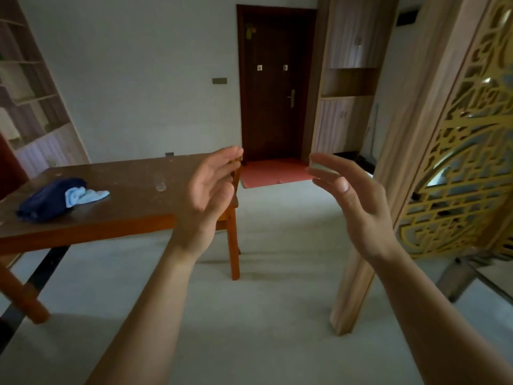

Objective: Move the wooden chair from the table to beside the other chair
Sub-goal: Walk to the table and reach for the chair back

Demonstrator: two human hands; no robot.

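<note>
A wooden chair (233, 245) with orange-brown legs stands tucked at the right end of the brown table (133, 218); my left hand hides most of its back and seat. My left hand (211, 190) is raised in front of the chair, fingers apart, holding nothing. My right hand (349, 195) is up at the same height to the right, palm turned inward, fingers spread and empty. Neither hand touches the chair. At the lower left edge an orange wooden leg (25, 298) slants into view; I cannot tell if it belongs to the other chair.
A dark blue cloth (47, 200) and a light blue cloth (86, 195) lie on the table. A wooden post (361, 273) with a gold lattice screen (466, 162) stands on the right. A dark door (277, 84) and red mat (274, 172) are ahead across grey floor.
</note>
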